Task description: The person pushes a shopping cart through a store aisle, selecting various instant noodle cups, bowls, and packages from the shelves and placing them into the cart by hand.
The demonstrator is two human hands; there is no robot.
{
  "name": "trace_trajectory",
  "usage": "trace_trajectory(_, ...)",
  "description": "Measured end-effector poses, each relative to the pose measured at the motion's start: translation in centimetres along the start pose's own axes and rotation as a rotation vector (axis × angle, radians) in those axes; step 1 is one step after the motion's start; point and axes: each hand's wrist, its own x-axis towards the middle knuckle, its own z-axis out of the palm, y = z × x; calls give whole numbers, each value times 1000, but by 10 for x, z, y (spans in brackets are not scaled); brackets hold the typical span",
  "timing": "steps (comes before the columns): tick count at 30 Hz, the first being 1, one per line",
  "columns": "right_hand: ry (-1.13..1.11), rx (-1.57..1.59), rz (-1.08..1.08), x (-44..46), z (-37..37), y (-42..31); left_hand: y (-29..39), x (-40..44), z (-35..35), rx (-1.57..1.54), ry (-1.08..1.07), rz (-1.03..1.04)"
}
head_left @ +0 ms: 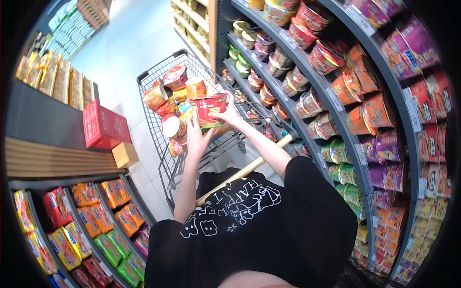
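Observation:
Above the shopping cart [144, 106] I hold a red instant noodle tub [207, 104] in both hands, its printed side facing me. My left hand [197, 138] is closed on the tub's lower left side. Around its right side wraps my right hand [230, 113], the thumb lying across the front. Below and behind them, the cart's wire basket carries several noodle tubs and packets. Among these are a red tub [175, 77], an orange tub [196, 88] and a tub with a pale round lid [171, 127]. My hands cover part of the held tub.
Shelves of noodle cups and packets [377, 113] curve along the right. The cart's pale handle bar [245, 170] crosses before my body. On the left stand a red box [104, 126], a small tan box [125, 155] and racks of noodle packets [89, 216]. Tiled floor [129, 57] stretches ahead.

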Motion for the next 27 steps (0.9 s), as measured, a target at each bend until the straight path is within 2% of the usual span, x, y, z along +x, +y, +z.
trace_trajectory(1,15,-10,3,-2,-2,-13,2,-4,4,-4,-11,17)
trace_trajectory(3,113,81,-240,4,-11,-28,9,-12,16,-180,-80,-46)
trace_trajectory(5,394,-217,-499,5,-32,-63,4,-19,30,-100,-259,-15)
trace_trajectory(6,541,-335,-542,4,-48,-82,7,-21,35,-95,-339,-20)
trace_trajectory(7,560,-105,-576,1,-60,-106,8,-22,37,-89,-420,-27)
trace_trajectory(8,687,-269,-672,1,-82,-123,9,-22,36,-212,-469,-98)
trace_trajectory(9,811,-310,-611,-13,-90,-159,8,-22,34,-213,-476,-97)
trace_trajectory(11,935,-387,-766,-2,-152,-178,5,-20,31,-197,-571,-257)
trace_trajectory(12,1057,-627,-805,-1,-180,-192,1,-20,33,-126,-571,-246)
trace_trajectory(13,1121,-683,-834,0,-196,-207,1,-19,33,-135,-577,-223)
trace_trajectory(14,1155,-753,-830,2,-216,-214,5,-17,32,-147,-592,-230)
trace_trajectory(15,1153,-775,-708,0,-230,-220,8,-16,29,-155,-605,-235)
trace_trajectory(18,1135,-862,-658,14,-278,-216,5,-17,31,-152,-549,-192)
trace_trajectory(20,1226,-858,-620,23,-295,-211,0,-17,37,-149,-541,-185)
trace_trajectory(23,1245,-939,-607,28,-297,-212,-9,-16,41,-224,-583,-244)
trace_trajectory(25,1233,-819,-497,35,-297,-208,-8,-17,41,-240,-552,-228)
trace_trajectory(27,1335,-922,-595,42,-288,-195,-13,-16,44,-185,-551,-228)
